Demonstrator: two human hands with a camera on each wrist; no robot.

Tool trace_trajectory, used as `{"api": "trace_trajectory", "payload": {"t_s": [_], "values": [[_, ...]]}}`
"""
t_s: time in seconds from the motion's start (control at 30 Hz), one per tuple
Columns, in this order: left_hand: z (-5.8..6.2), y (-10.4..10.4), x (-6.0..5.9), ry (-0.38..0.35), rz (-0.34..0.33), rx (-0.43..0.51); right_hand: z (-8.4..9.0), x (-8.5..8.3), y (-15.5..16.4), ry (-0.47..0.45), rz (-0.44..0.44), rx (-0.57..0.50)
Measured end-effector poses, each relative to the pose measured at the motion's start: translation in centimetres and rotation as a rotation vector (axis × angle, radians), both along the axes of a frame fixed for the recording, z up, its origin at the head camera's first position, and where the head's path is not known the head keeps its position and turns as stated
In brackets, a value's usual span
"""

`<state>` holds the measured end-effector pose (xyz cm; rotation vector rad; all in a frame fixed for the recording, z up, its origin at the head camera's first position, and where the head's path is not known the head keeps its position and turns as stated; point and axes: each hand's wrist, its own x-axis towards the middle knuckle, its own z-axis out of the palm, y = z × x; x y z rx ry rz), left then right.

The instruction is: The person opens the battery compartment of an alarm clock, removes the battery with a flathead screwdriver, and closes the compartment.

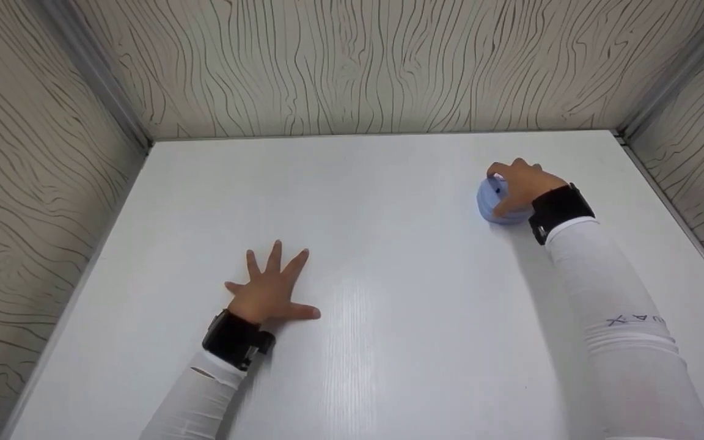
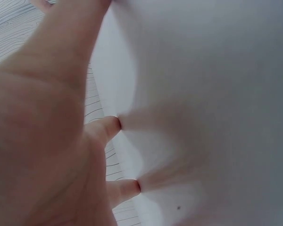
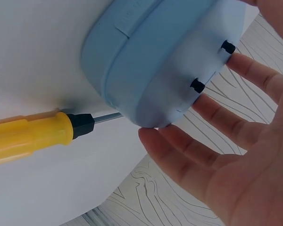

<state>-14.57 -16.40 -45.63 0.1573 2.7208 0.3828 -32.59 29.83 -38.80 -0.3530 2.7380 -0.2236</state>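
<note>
My right hand [image 1: 523,183] cups round pale-blue plastic case [image 1: 494,205], fingers curled on it; left hand [image 1: 269,290] flat, fingers spread, on white table [image 1: 388,293].

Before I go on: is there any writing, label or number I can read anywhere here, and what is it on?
Right sleeve: dark printed letters near the forearm, upside down from the head camera and too blurred to read with certainty.
Blue round object under the right hand: faint raised marks on its rim, not legible.
Yellow-handled screwdriver: no text visible.
White table, left hand, black wrist straps: no text.
</note>
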Motion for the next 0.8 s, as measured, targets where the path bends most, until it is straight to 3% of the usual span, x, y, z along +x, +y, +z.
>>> {"api": "trace_trajectory", "payload": {"t_s": [0.8], "values": [[0.2,-0.1,0.1,-0.019,-0.001,0.007,0.0,1.7,-4.1,-0.021,0.019,-0.02]]}}
